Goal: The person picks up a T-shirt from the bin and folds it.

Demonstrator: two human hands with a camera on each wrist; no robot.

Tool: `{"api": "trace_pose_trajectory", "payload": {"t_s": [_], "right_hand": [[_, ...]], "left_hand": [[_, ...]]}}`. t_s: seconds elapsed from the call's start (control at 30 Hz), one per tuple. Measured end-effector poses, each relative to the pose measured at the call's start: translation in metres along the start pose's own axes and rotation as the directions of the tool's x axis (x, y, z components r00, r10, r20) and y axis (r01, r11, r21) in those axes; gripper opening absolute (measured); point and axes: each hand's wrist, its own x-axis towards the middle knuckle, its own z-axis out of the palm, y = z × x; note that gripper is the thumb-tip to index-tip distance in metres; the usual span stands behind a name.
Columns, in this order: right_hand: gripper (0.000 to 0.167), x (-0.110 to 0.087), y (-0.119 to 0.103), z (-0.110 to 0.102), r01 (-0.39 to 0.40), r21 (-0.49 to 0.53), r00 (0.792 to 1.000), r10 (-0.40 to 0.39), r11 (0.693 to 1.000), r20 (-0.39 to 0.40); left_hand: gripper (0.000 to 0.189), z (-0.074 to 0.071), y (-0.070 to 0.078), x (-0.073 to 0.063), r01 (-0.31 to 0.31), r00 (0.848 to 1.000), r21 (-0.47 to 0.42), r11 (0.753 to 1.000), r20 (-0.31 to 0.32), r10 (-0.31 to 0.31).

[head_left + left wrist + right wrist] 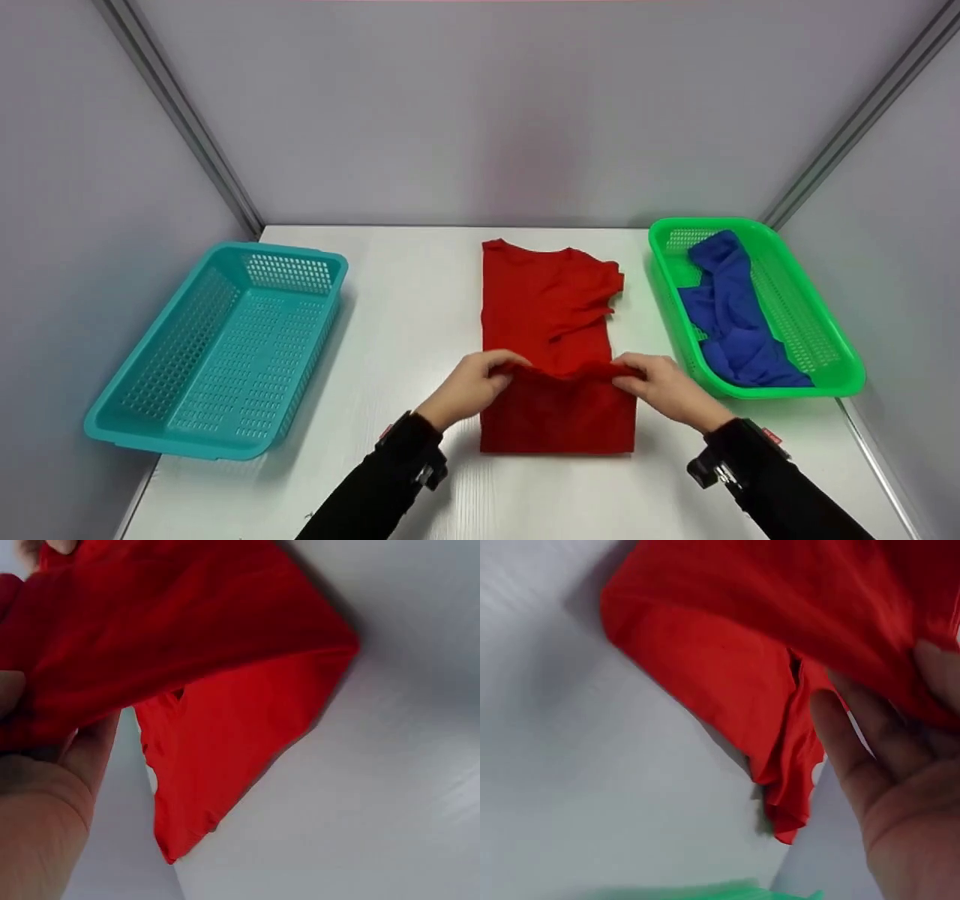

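A red shirt [551, 300] lies on the white table, its near part lifted and folded back over the rest. My left hand [480, 382] pinches the raised edge at its left end. At the right end of that same edge, my right hand [667, 386] pinches the cloth between thumb and fingers. In the left wrist view, the shirt [247, 720] bends in a fold above its flat layer, with the left hand [45, 802] at the side. The right wrist view shows the right hand [900, 772] under the lifted fabric. Rumpled cloth bunches at the shirt's far right side.
To the left stands a teal plastic basket [217, 442] with nothing visible inside. A green basket [825, 330] on the right holds a crumpled blue garment [731, 315]; its rim is close to the right hand. Grey panels [525, 112] enclose the white table [405, 300] at the back and sides.
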Motion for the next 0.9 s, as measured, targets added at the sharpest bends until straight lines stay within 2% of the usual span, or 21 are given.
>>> {"api": "trace_pose_trajectory", "payload": {"t_s": [0.13, 0.23, 0.37, 0.53, 0.63, 0.7, 0.73, 0.8, 0.9], "right_hand": [[0.016, 0.027, 0.01, 0.01, -0.142, 0.081, 0.983, 0.15, 0.987, -0.105], [0.019, 0.042, 0.019, 0.02, -0.186, 0.089, 0.971, 0.197, 0.979, -0.133], [0.024, 0.052, 0.029, 0.033, -0.187, 0.04, 0.969, 0.191, 0.982, -0.156], [0.038, 0.047, 0.039, 0.043, -0.182, -0.002, 0.961, 0.178, 0.983, -0.21], [0.043, 0.036, 0.042, 0.047, -0.199, -0.039, 0.945, 0.181, 0.979, -0.271], [0.036, 0.026, 0.043, 0.05, -0.23, -0.078, 0.933, 0.197, 0.97, -0.3], [0.03, 0.019, 0.043, 0.052, -0.251, -0.096, 0.93, 0.213, 0.963, -0.3], [0.023, 0.006, 0.045, 0.056, -0.29, -0.119, 0.932, 0.252, 0.95, -0.261], [0.027, -0.016, 0.048, 0.062, -0.315, -0.084, 0.947, 0.306, 0.945, -0.1]], "left_hand": [[0.033, -0.001, -0.014, 0.024, 0.106, 0.986, -0.005, 0.994, -0.126, -0.106], [0.035, 0.002, -0.025, 0.033, 0.189, 0.967, -0.015, 0.982, -0.174, -0.188], [0.039, 0.008, -0.039, 0.035, 0.274, 0.936, -0.001, 0.962, -0.231, -0.267], [0.037, 0.015, -0.051, 0.025, 0.368, 0.898, 0.057, 0.928, -0.281, -0.339], [0.022, 0.019, -0.053, 0.014, 0.421, 0.886, 0.108, 0.9, -0.26, -0.384], [0.012, 0.021, -0.054, 0.005, 0.446, 0.884, 0.145, 0.883, -0.23, -0.408], [0.014, 0.022, -0.054, 0.0, 0.458, 0.882, 0.162, 0.874, -0.205, -0.424], [0.022, 0.024, -0.055, -0.011, 0.461, 0.886, 0.194, 0.866, -0.147, -0.439], [0.03, 0.025, -0.057, -0.028, 0.438, 0.897, 0.199, 0.876, -0.043, -0.439]]}}
